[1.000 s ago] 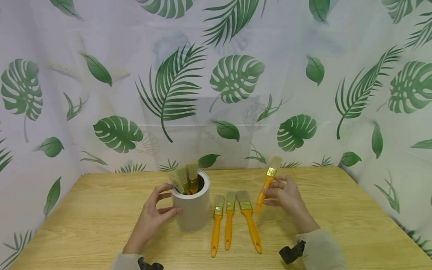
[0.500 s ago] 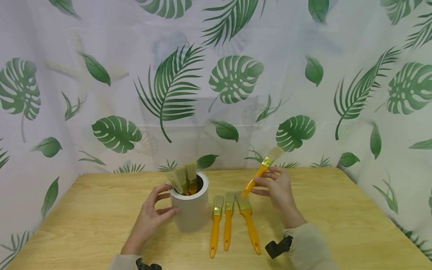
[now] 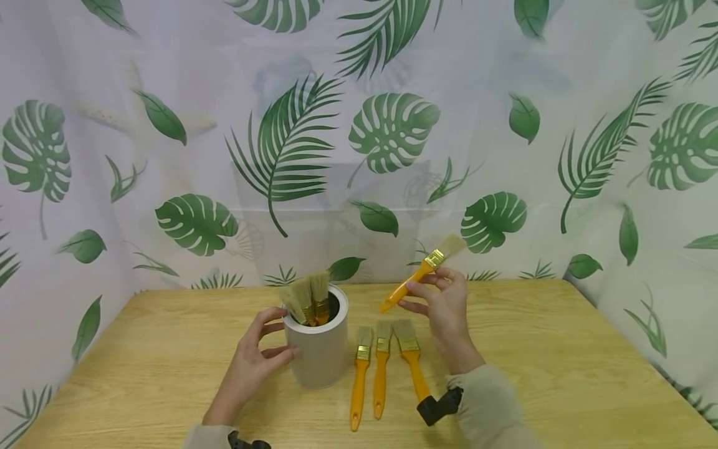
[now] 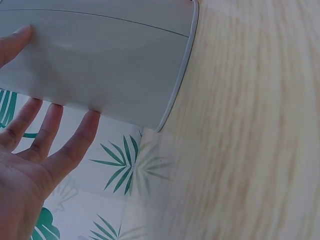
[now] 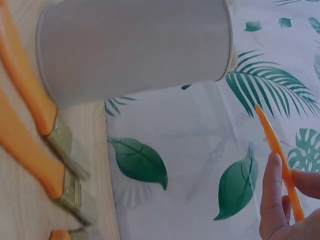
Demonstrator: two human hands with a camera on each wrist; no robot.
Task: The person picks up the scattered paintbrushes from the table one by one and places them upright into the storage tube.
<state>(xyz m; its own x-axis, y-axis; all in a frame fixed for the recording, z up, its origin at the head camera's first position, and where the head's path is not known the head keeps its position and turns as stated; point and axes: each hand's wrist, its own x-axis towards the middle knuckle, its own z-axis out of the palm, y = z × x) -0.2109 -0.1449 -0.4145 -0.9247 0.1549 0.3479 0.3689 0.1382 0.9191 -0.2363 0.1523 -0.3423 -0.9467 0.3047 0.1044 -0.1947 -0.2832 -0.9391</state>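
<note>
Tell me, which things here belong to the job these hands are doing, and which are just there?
Seemingly part of the job:
paintbrush held in the right hand
pale can, touched by the left hand
brushes in the can
three loose brushes, probably

Just there:
leaf-print backdrop
wooden table
black wrist devices

A grey cylindrical can (image 3: 318, 358) stands on the pale wooden desk (image 3: 561, 349), orange-handled, pale-bristled brushes (image 3: 310, 299) inside, the left hand (image 3: 253, 357) at its left-edge side. Toward the right edge, three flat orange-handled brushes (image 3: 381, 368) lie in a row; above the desk, the right hand (image 3: 445, 305) holds another orange-handled brush (image 3: 422, 272).
</note>
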